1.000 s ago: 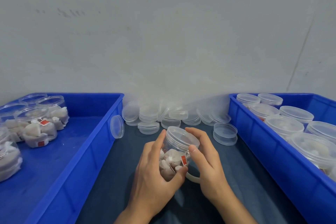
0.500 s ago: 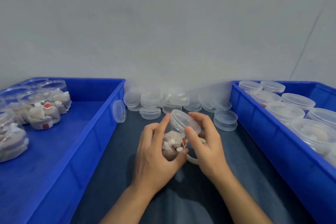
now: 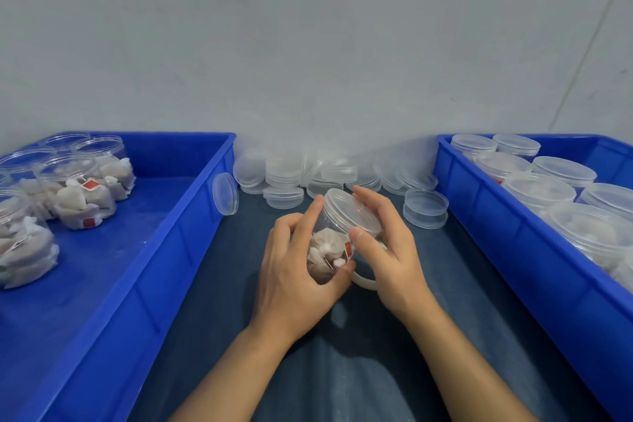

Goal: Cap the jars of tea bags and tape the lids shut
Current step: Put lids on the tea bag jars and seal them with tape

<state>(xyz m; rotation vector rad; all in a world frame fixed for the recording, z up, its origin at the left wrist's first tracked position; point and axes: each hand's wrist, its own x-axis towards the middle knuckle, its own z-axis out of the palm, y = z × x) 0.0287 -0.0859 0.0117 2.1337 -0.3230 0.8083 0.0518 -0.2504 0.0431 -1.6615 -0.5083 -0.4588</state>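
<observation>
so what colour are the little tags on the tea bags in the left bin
Red, seen in the head view on the tags in the uncapped jars.

Counts on the workbench

Two blue bins (image 3: 191,216), one at each side. Two hands (image 3: 294,271), with one capped jar (image 3: 337,233) of tea bags between them. About six open jars (image 3: 77,195) of tea bags in the left bin, at least seven capped jars (image 3: 537,188) in the right. Over a dozen loose lids (image 3: 425,207) along the wall, too piled to count exactly. One roll of tape (image 3: 363,281).
</observation>
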